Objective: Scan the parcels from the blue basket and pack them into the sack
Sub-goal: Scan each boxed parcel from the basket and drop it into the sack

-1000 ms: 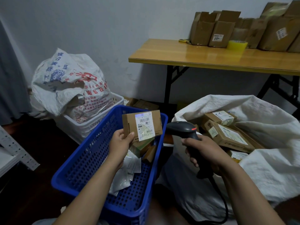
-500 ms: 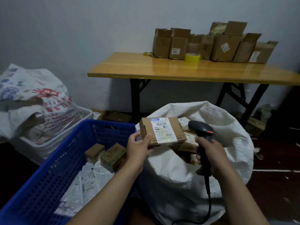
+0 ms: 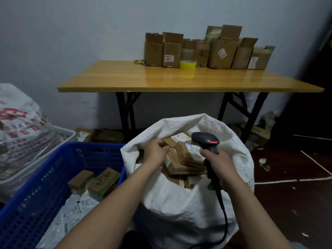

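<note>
Fingers [image 3: 163, 147] of the left hand [image 3: 155, 150] curl against a brown parcel [image 3: 168, 141] at the mouth of the white sack [image 3: 179, 203]; whether they pinch it or merely touch it is unclear. Just right of them, the right hand [image 3: 220, 164] is wrapped tightly round the scanner [image 3: 206, 140]. Under both lie piled cardboard parcels [image 3: 181, 159]. Left of the fingers, the blue basket [image 3: 53, 168] holds two boxes [image 3: 104, 182] and white mailers [image 3: 71, 212].

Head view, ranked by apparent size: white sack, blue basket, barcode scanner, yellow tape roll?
1. white sack and blue basket: too close to rank, and the frame edge crops the basket.
2. barcode scanner.
3. yellow tape roll, though it sits farther from the camera.
</note>
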